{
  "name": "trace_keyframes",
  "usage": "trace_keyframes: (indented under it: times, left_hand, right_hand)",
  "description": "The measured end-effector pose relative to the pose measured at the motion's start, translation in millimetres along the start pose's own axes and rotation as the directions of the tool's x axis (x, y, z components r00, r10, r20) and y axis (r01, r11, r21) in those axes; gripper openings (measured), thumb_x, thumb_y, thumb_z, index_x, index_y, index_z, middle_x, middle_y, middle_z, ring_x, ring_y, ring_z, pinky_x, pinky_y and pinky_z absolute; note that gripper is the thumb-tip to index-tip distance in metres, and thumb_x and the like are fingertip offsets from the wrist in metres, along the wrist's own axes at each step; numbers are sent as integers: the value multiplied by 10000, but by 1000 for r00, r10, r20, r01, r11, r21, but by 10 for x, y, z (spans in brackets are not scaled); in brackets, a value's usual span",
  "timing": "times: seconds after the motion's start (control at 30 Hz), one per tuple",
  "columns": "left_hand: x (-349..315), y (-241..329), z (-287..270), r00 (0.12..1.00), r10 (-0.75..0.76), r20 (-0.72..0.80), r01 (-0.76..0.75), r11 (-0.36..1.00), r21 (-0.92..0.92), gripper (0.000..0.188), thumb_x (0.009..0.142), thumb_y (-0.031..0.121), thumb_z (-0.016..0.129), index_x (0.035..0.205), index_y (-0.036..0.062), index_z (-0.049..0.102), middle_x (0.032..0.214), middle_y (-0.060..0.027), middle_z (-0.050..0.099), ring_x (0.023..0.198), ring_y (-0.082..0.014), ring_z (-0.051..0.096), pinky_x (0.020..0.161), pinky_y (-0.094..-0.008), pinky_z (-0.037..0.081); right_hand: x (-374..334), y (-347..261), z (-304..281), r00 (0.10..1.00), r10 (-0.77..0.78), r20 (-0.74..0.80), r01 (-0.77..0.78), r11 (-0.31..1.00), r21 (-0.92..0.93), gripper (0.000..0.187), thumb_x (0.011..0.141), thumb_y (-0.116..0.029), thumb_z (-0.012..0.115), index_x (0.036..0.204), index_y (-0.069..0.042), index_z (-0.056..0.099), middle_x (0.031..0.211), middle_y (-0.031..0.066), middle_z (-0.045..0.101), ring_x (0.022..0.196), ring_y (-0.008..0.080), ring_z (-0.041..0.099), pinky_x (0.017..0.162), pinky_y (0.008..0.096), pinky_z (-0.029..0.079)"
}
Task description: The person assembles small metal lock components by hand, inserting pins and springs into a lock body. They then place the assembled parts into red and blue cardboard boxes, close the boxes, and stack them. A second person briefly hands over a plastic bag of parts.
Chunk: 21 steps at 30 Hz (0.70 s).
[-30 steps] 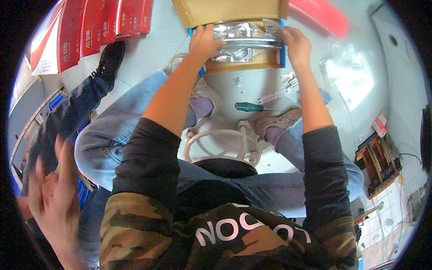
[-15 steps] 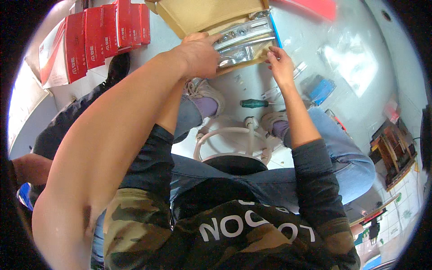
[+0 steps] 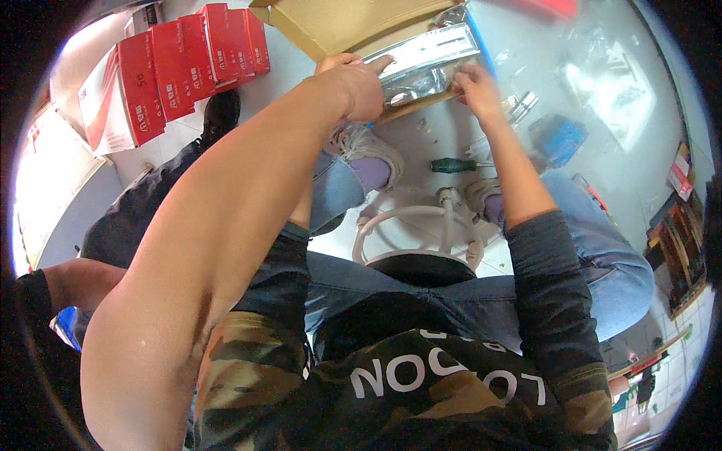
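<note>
Centrally, open box, between wearer's hands

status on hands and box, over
Left hand mostly hidden behind co-worker's hand. Right hand at open cardboard box, near right corner. Long shiny metal part inside.

Red boxes and loose gear on our pale floor

At the upper left we see the red boxes standing side by side in a row, the nearest showing a white face. Nearer the middle lies a screwdriver with a dark green handle on its left and its shaft to the right. Below it we make out the pale, ring-shaped stool frame. To our right there is a blue packet, with clear plastic wrap spread beyond it. Near the right rim we find a brown slatted piece, its kind unclear.
</note>
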<state>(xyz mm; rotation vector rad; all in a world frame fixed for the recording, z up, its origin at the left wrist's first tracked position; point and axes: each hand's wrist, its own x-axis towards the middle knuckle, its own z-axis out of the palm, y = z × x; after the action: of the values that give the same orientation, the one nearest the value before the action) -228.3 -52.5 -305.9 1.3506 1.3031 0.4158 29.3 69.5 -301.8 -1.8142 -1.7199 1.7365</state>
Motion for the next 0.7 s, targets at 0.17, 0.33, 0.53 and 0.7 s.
trace_keyframes:
  times: [0.17, 0.33, 0.53, 0.7]
  left_hand:
    - [41, 188, -23, 989, -121, 85, 81, 925, 371, 261, 847, 208, 341, 1019, 98, 504, 979, -51, 585, 923, -223, 527, 786, -343, 423]
    - [225, 960, -326, 928, 23, 373, -349, 407, 844, 168, 767, 176, 501, 906, 114, 573, 937, 19, 587, 985, -217, 498, 873, -301, 414]
    - [572, 968, -337, 587, 194, 786, -808, 88, 582, 299, 751, 139, 505, 1045, 92, 481, 826, -36, 509, 925, -202, 477, 857, -297, 408]
    - [329, 1171, -143, 842, 26, 539, -540, 14, 842, 338, 769, 155, 497, 1100, 116, 445, 851, -80, 543, 826, -234, 557, 798, -360, 434]
  right_hand:
    - [-4, 44, 0, 1000, -17, -10, 17, 1000, -5, 349, 753, -236, 548, 1013, -8, 591, 781, 125, 648, 769, 251, 624, 742, 325, 468]
    - [29, 37, -13, 999, 13, 47, -10, 997, -79, 344, 801, -205, 529, 1085, -12, 531, 866, 114, 616, 771, 201, 611, 659, 297, 486]
    - [-1, 1, -9, 998, 12, 60, -4, 993, -122, 367, 820, -196, 529, 1133, -10, 489, 937, 108, 594, 785, 172, 605, 615, 286, 496]
    - [-56, 4, 86, 998, 35, 48, -36, 999, 29, 409, 742, -270, 583, 1038, 11, 553, 880, 156, 631, 846, 263, 606, 762, 335, 456]
